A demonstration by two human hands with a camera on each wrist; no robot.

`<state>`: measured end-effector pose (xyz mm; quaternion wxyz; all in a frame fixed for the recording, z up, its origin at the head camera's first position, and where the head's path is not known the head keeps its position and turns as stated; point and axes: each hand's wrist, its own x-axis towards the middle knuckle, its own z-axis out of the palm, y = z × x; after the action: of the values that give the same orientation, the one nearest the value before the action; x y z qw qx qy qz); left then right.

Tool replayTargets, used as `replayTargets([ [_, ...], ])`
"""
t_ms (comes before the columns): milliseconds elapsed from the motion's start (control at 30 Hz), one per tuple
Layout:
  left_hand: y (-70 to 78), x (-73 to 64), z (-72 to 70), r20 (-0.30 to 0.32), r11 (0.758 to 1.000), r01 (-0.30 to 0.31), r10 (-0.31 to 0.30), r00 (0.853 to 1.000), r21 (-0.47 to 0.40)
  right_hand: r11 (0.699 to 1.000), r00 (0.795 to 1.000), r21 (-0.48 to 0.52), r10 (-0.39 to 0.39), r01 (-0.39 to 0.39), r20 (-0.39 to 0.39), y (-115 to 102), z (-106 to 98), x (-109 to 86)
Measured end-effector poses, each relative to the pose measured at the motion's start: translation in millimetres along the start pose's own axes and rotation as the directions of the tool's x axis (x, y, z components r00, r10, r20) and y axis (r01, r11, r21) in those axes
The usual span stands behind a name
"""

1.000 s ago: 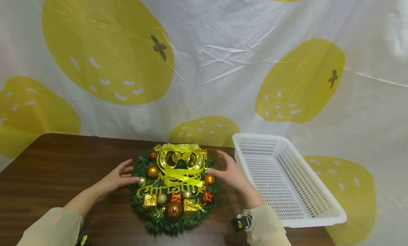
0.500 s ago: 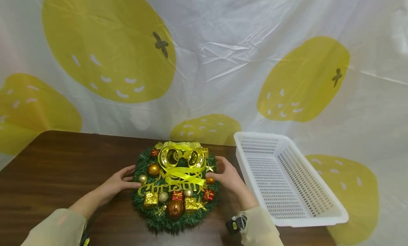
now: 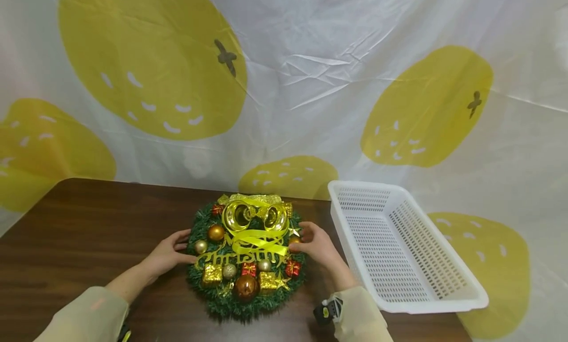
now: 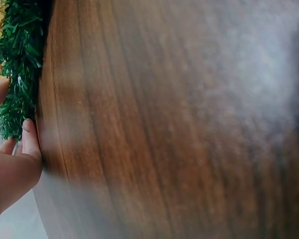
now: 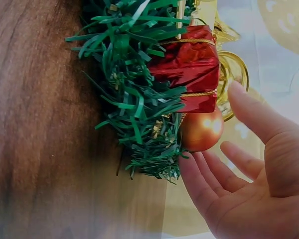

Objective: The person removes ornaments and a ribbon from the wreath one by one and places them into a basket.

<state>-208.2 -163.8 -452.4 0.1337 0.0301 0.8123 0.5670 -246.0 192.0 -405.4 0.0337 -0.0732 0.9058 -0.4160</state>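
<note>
Head view, lower centre: the round wreath (image 3: 246,258) lies between left hand (image 3: 166,254) and spread right hand (image 3: 320,247). Whether the left pinches, I cannot tell.

A green Christmas wreath (image 3: 246,257) is being supported face up by a brown table (image 3: 111,219), its front being crowded by 2 golden bells (image 3: 276,218), ribbon (image 3: 259,246), baubles (image 3: 246,288) and parcels (image 3: 212,274).
</note>
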Motion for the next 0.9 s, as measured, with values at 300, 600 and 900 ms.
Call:
replayTargets([
  [300, -0.5, 0.7, 0.1, -0.005, 1.000, 0.011, -0.011, 1.000, 0.002, 0.999, 1.000, 0.032, -0.008, 0.007, 0.009, -1.7, 1.6, -2.1],
  [600, 1.7, -0.3, 0.1, -0.003, 1.000, 0.009, -0.009, 1.000, 0.004, 1.000, 1.000, 0.006, 0.006, -0.006, -0.016, -1.8, 2.6, -0.5],
  [900, 2.0, -1.2, 1.0, -0.010, 1.000, 0.011, -0.011, 1.000, 0.000, 0.998, 0.999, 0.067, 0.021, -0.018, -0.039, -2.0, 3.3, 3.3],
])
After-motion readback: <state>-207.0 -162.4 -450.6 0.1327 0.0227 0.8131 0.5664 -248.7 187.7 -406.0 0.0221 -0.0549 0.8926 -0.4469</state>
